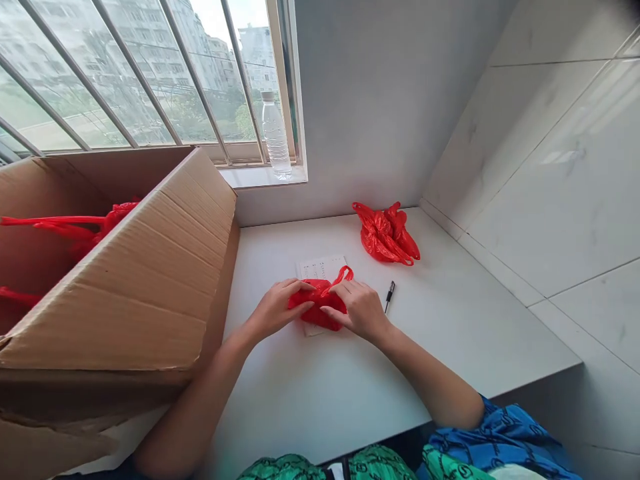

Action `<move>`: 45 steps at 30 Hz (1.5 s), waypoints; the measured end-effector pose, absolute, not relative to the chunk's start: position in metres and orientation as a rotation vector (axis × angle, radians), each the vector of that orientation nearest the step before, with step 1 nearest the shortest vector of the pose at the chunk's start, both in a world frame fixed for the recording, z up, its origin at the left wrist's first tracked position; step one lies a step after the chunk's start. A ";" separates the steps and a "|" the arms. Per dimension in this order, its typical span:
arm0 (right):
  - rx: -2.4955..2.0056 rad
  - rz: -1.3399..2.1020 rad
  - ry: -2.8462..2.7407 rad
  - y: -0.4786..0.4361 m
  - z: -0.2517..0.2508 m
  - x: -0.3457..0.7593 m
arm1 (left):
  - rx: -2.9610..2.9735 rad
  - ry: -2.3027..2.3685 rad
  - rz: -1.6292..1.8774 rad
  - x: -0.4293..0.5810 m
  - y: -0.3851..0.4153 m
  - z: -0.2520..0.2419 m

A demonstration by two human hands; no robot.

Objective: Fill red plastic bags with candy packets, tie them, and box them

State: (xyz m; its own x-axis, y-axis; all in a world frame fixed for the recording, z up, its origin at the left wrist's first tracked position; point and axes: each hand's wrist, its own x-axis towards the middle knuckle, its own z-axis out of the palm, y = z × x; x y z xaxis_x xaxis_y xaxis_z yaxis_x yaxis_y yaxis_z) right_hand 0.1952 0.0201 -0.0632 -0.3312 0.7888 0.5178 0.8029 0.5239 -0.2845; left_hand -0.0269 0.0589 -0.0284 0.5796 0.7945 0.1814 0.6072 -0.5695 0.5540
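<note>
Red bag (323, 308), one: on white table (460, 333), over a sheet of paper (315, 268), between the two hands; one handle loop stands up beside the right fingers.
Left hand (274, 308): fingers half curled, thumb set apart from them, tips on the bag's left side.
Right hand (364, 308): likewise half curled, thumb apart, tips on the bag's right side. Whether either hand pinches the plastic, cannot tell.
Pen (390, 295), one: just beside the right hand.
Second red bag (383, 237): farther back, near the wall.
Cardboard box (145, 287): left, red bags inside.
</note>
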 end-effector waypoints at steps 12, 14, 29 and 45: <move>-1.349 -0.074 -1.849 0.035 -0.046 0.230 | 1.955 1.431 1.019 -0.027 0.066 -0.027; -1.285 -0.054 -1.895 0.032 -0.047 0.223 | 1.981 1.375 0.996 -0.023 0.061 -0.027; -1.373 0.166 -1.856 0.036 -0.042 0.252 | 2.001 1.566 1.050 -0.039 0.061 -0.028; -1.204 0.199 -1.965 0.025 -0.050 0.214 | 2.758 1.252 0.979 -0.001 0.045 -0.036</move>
State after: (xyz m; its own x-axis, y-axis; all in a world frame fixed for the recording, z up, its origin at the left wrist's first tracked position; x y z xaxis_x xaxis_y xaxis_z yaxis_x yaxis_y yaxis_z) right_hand 0.2136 0.0255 -0.0502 -0.2215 0.8045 0.5510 0.6776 0.5334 -0.5064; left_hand -0.0007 0.0450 -0.0361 0.5016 0.6686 0.5490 0.6938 -0.6900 0.2063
